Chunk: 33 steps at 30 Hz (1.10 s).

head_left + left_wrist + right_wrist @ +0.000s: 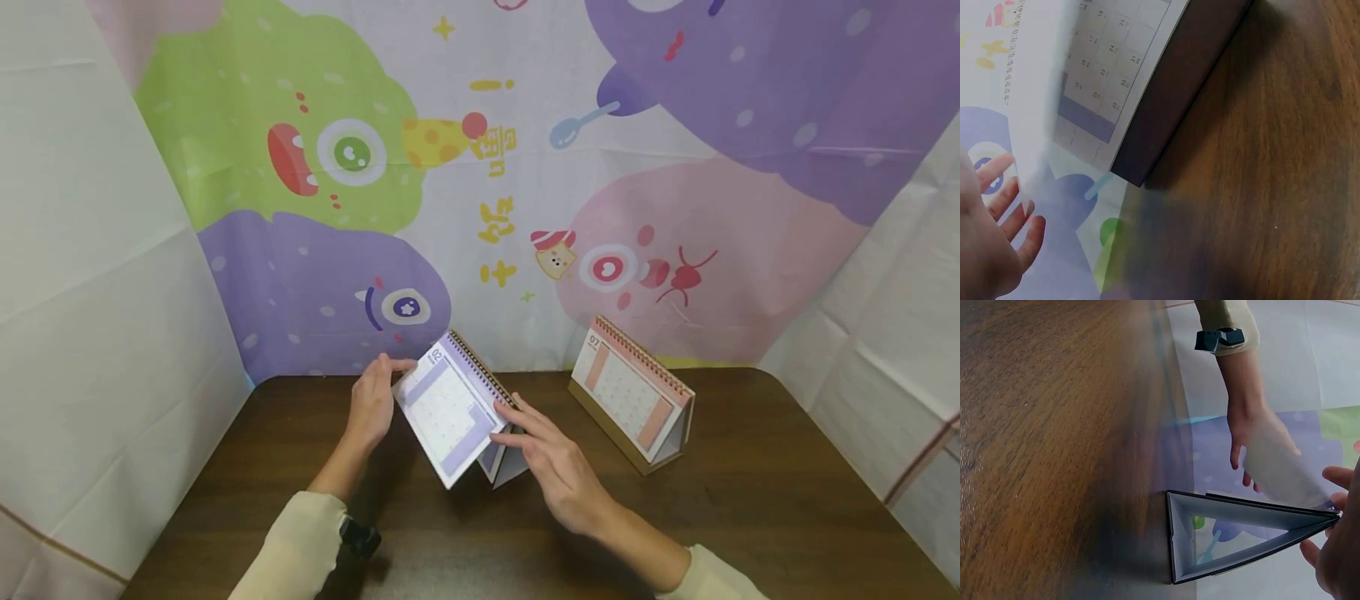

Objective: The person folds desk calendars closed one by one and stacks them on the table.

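Note:
A purple spiral-bound desk calendar stands on the table, a page marked 02 raised away from its front. My left hand is at that page's left edge, its fingers extended against the sheet. In the left wrist view, the left fingertips meet the blurred white page. My right hand touches the calendar's right end near the spiral, fingers mostly straight. From the right wrist view, the triangular stand shows side-on, with right-hand fingers around its top edge; part of that hand is out of frame.
To the right stands a pink desk calendar marked 07, on a tan base. The dark wooden table runs back to a cartoon-printed cloth, with white sheets at both sides. A black device sits on the left wrist.

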Available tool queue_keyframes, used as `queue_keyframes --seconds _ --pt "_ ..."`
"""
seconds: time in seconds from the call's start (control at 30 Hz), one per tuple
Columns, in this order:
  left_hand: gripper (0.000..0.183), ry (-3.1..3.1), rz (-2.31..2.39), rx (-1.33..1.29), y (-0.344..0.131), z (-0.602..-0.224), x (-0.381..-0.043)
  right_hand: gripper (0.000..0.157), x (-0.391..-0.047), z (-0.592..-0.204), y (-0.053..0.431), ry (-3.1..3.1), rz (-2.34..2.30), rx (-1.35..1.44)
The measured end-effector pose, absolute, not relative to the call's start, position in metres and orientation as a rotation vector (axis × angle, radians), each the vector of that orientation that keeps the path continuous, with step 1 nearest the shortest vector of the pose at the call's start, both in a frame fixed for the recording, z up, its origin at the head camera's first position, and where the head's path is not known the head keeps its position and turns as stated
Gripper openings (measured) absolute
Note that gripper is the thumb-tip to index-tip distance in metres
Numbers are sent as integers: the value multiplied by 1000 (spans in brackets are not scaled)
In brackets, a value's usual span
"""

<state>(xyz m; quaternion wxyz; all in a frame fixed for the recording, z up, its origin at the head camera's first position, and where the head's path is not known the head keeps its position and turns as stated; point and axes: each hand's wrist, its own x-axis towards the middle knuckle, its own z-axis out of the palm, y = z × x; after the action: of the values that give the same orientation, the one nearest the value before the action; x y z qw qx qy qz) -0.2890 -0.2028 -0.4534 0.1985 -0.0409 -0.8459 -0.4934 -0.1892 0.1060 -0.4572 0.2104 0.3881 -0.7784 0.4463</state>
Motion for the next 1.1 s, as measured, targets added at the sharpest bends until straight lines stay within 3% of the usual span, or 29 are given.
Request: queue_keyframes --seconds 1.1 --pt "62 -2433 -1526 -311 -184 -453 -289 47 -189 -453 115 -2168 1287 1066"
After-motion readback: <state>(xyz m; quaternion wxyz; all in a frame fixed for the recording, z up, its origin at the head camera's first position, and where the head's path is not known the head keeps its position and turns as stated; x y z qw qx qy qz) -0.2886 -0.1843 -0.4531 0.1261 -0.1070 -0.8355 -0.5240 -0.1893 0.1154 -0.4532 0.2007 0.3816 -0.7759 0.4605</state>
